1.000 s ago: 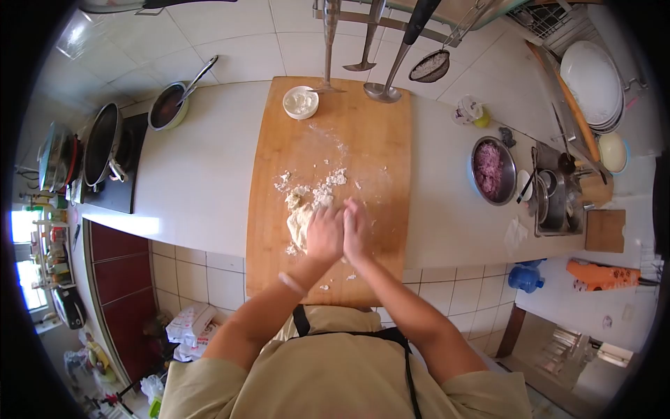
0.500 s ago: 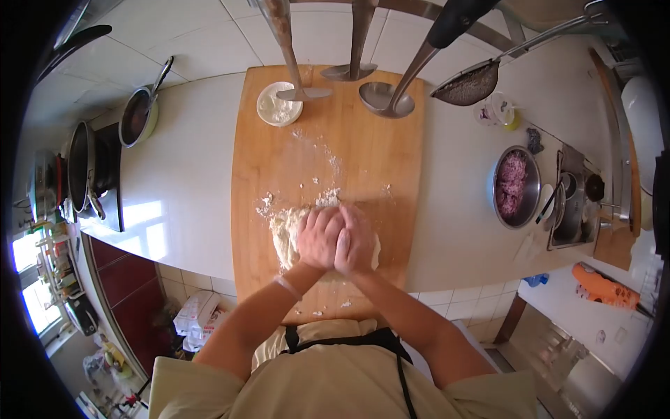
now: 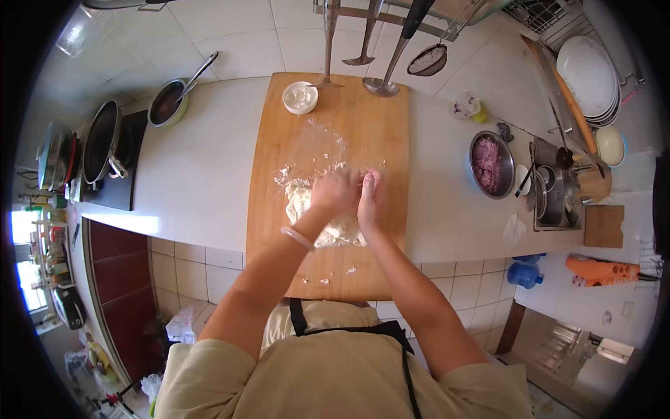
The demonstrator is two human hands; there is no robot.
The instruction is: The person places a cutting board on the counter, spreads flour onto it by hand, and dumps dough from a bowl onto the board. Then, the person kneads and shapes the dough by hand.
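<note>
Pale, rough dough [image 3: 342,233] lies on the wooden board [image 3: 286,265] beneath and in front of my hands, with loose flour crumbs around it. My left hand [image 3: 336,193] is over the dough's far part, its fingers pointing right and smeared by motion. Close against its fingertips is my right hand [image 3: 369,201], thumb side up at the dough's right edge; its blurred fingers are partly hidden. Whether either hand grips any dough is not visible. A small white bowl of flour [image 3: 300,98] stands at the board's far edge.
Ladles [image 3: 381,86] and a strainer [image 3: 427,61] hang above the board's far side. To the right are a metal bowl of pinkish chopped food [image 3: 491,165] and a sink [image 3: 557,202]. Pans [image 3: 102,142] stand on the left.
Both hands have moved from stacked on the dough to its far side, and their fingers are less tightly joined. More of the dough shows. The camera view has shifted and taken in more.
</note>
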